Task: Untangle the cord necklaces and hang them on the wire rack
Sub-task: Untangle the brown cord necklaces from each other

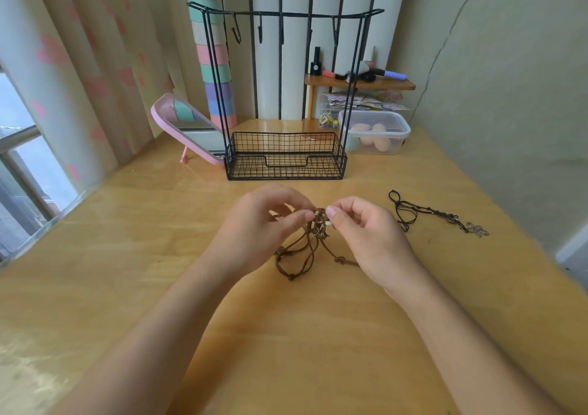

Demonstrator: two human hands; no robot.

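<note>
Brown necklace (299,250) between hands (264,223) (366,228), mid-table (302,335).

my left hand (264,223): fingers curled, thumb and forefinger pinching the brown cord tangle (318,228) | my right hand (366,231): pinching it opposite, fingertips nearly meeting | forearms: bare, converging

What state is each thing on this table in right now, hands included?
left hand: pinching the tangle
right hand: pinching the same tangle
brown cord necklace: tangled, partly lifted, loops trailing on the table
black cord necklace: lying loose on the table, untouched
wire rack: upright, no necklace on its hooks
plastic box: lid on
pink mirror: propped at a tilt
</note>
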